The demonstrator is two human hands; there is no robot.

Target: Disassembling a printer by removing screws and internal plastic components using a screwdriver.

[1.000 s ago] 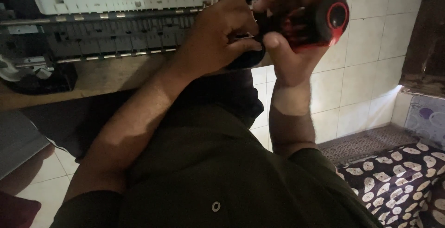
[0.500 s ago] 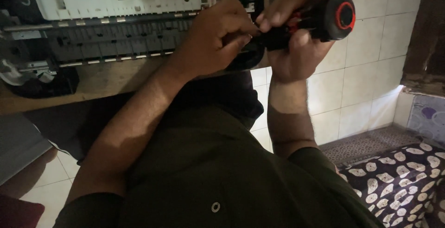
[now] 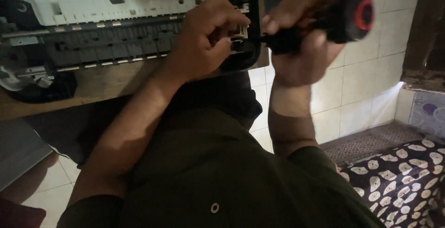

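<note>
Both hands have slid up and to the right since the earlier frames, and the screwdriver's butt now sits higher, close to the top edge of the view; its tip end has come nearer the black end piece of the machine.

On the far left of the desk (image 3: 106,82) lies a dark round part (image 3: 39,89), just under the left end of the opened printer (image 3: 120,19); the printer stretches along the back of the desk, white plastic above, a dark ribbed strip with metal rods below, and a black end piece (image 3: 248,51) hanging over the desk's right edge.

The left hand (image 3: 204,42) rests at that right end; its grip is together, fingers curled in around a small pale part of the printer beside the black end piece, thumb pressed toward them; what exactly is pinched is too dim to tell.

Just to the right, touching close, the right hand (image 3: 306,47) has its grip clamped on the screwdriver (image 3: 343,17); the tool is black with a red ring on its butt, lies nearly level, butt to the right, shaft pointing left at the black end piece; the hand is blurred.

Beyond the desk's right edge are pale wall tiles (image 3: 366,84); at the lower right lies a dark patterned cloth (image 3: 403,181); a dark green shirt (image 3: 222,181) fills the bottom middle.
</note>
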